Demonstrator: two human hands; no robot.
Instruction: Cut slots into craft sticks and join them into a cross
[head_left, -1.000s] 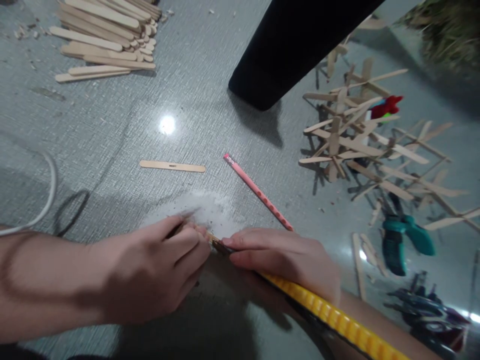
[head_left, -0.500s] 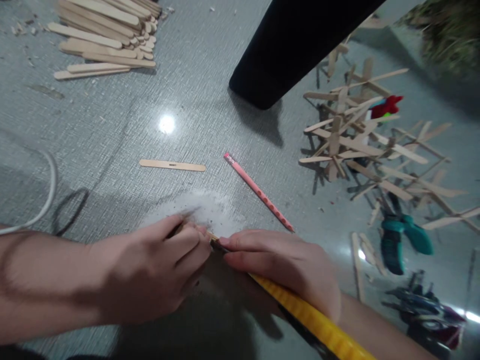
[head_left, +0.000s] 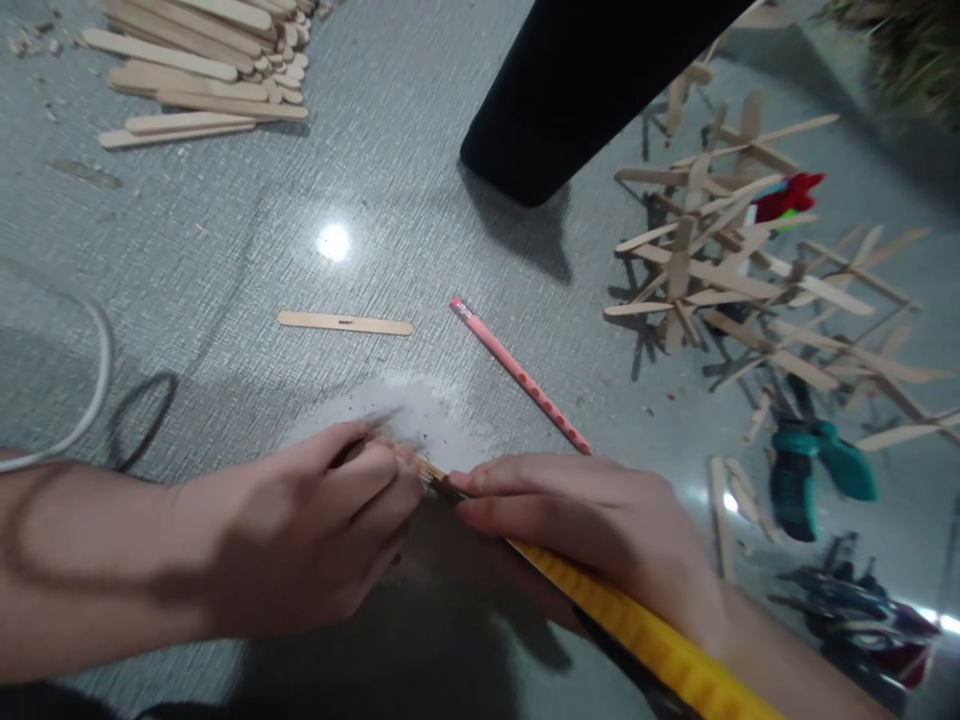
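Observation:
My left hand [head_left: 315,530] is closed, its fingers pinching a wooden craft stick [head_left: 428,469], of which only a short end shows. My right hand [head_left: 592,525] grips a yellow utility knife [head_left: 637,635]; the dark blade end meets the stick close to my left fingertips. Most of the blade is hidden by the fingers. Just beyond the hands lies a loose craft stick [head_left: 319,321] with a short dark mark at its middle. A pink pencil [head_left: 521,375] rests slantwise to the right of it.
A heap of craft sticks [head_left: 195,75] lies at upper left. On the right stand crossed-stick pieces [head_left: 690,265], with teal-handled pliers [head_left: 795,485] and dark tools [head_left: 855,610] nearer. A black object [head_left: 555,110] juts in from above. A white cable [head_left: 101,370] curves at left.
My right hand and the knife have shifted slightly right, away from my left fingers, baring a little more of the stick. The view has moved slightly. My left hand stays nearly still.

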